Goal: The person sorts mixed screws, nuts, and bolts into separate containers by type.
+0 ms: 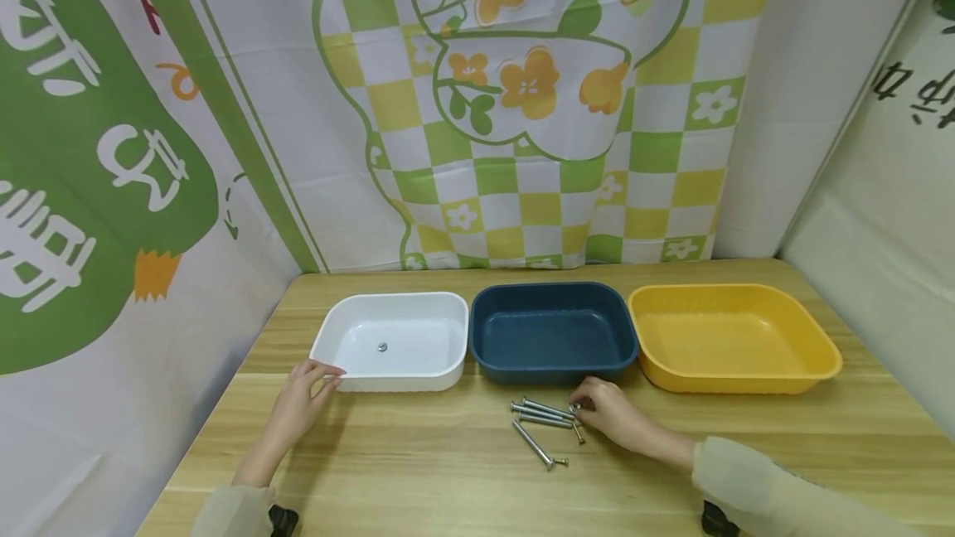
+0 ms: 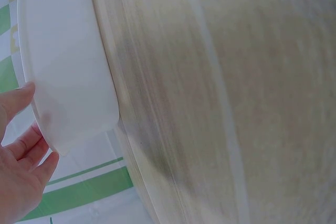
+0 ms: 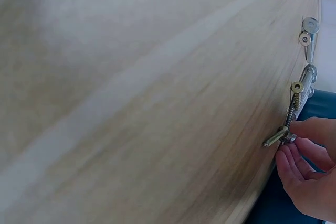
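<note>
My left hand holds the near left corner of a white plastic tray, thumb and fingers at its rim in the left wrist view. A small metal nut lies inside that tray. At the right end of a group of bolts, my right hand pinches a small silver nut between thumb and fingertips. Long silver bolts lie side by side there, and another long bolt lies slantwise nearer me. Short brassy screws lie among them; one is right at the nut in the right wrist view.
A dark blue tray stands in the middle, just behind the bolts. To its right is a yellow tray. All stand in a row on a wooden table, with a patterned cloth hanging behind.
</note>
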Demonstrator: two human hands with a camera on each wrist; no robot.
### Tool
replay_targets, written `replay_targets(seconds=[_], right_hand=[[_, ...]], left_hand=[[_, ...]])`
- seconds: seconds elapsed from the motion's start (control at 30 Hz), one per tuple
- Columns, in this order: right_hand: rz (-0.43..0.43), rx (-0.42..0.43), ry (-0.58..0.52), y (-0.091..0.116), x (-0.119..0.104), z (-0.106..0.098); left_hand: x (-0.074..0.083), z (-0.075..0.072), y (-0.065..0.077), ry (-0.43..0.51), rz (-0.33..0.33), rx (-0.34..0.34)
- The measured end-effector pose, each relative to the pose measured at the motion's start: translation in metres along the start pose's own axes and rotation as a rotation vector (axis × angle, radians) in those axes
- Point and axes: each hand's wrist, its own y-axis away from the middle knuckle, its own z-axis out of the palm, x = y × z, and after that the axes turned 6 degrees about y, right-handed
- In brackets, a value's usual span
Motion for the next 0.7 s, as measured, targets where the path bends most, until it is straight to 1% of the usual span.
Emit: replay_targets(seconds=[0.27,0.53,0.7], right_hand=[[0.0,0.003,-0.027,0.0,0.0,-0.001],[-0.001,-0.011,-0.062,-0.001,-0.005,-0.002],[-0.009,-0.012,-0.079,-0.003,-0.01,-0.002]], left_hand=[[0.0,0.0,0.0,0.005,-0.002,-0.006],[-0.001,0.0,0.0,0.005,0.014,0.006],[-0.001,0.0,0.0,0.005,0.007,0.0]])
